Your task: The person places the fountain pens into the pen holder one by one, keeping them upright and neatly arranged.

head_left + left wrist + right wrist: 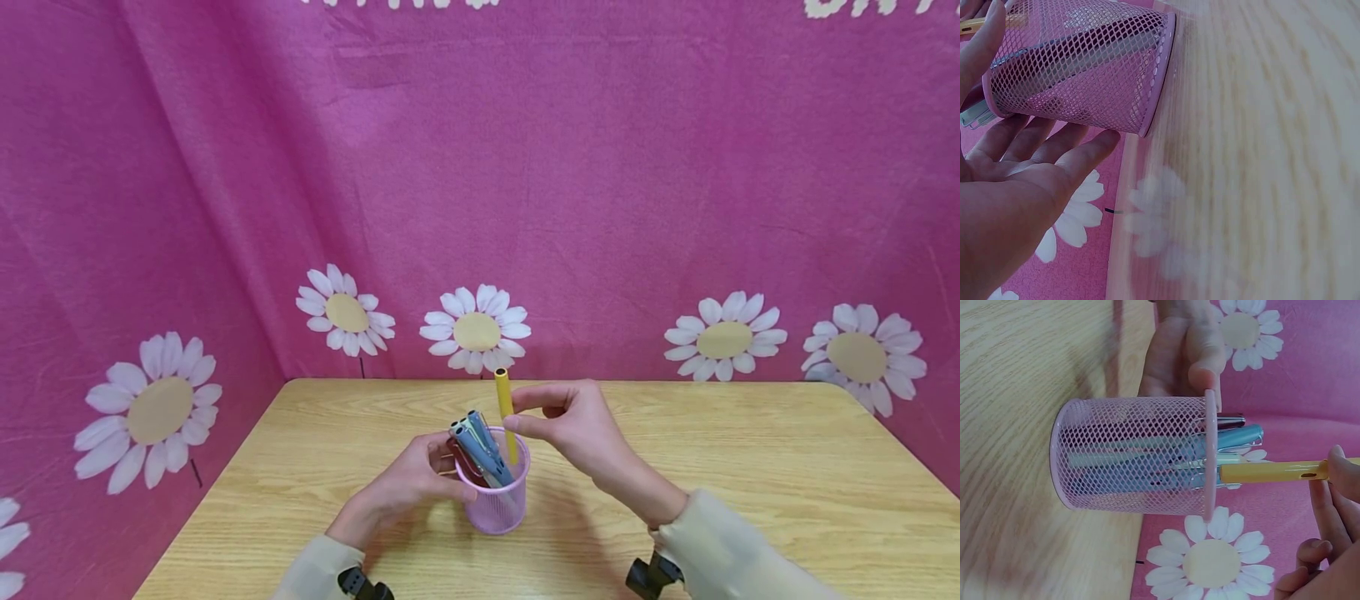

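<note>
A pink mesh pen cup (501, 510) stands upright on the table. My left hand (405, 479) holds it from the left, thumb at the near side by the rim and fingers round the far side. My right hand (585, 425) pinches a yellow pen (505, 396) between thumb and fingers, nearly upright at the cup's right side. The pen's lower end is at the cup's mouth in the right wrist view. Blue pens (480, 442), a pale green one and a dark red pen (467, 461) lean to the left inside the cup.
The wooden table (750, 467) spreads out on both sides of the cup. A magenta cloth (600, 183) printed with white daisies hangs behind and at the left. Dark wrist cameras (652, 575) sit at both cuffs.
</note>
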`<state>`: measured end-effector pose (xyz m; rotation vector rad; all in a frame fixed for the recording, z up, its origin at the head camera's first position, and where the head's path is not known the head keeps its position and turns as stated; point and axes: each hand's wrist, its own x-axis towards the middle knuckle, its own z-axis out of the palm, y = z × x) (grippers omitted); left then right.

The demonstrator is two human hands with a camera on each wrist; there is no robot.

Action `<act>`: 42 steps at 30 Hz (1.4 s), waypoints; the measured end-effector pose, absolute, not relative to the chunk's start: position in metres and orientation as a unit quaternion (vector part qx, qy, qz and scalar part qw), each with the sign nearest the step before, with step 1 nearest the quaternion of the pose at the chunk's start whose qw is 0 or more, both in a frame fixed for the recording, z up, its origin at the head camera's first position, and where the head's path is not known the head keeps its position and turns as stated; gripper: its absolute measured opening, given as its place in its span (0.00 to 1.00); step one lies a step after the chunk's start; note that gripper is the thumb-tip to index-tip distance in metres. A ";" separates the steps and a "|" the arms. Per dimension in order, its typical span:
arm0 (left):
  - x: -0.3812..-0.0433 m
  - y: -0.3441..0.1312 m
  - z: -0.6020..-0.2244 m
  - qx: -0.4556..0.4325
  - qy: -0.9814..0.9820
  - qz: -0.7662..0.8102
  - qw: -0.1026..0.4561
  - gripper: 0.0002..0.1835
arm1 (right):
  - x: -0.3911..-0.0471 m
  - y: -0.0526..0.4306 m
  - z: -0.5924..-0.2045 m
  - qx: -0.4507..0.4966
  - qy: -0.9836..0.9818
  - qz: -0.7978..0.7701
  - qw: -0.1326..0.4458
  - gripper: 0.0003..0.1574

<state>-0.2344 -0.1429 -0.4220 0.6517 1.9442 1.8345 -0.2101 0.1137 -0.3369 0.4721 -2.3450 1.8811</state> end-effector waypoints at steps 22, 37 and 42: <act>-0.234 -0.142 -0.421 0.238 0.692 0.655 0.187 0.36 | -0.218 0.110 -0.358 0.128 -0.766 0.629 0.033 0.17; -0.232 -0.142 -0.420 0.231 0.698 0.650 0.189 0.36 | -0.220 0.114 -0.373 0.158 -0.792 0.589 0.034 0.14; -0.232 -0.142 -0.419 0.225 0.694 0.655 0.195 0.35 | -0.216 0.121 -0.373 0.170 -0.821 0.544 0.036 0.12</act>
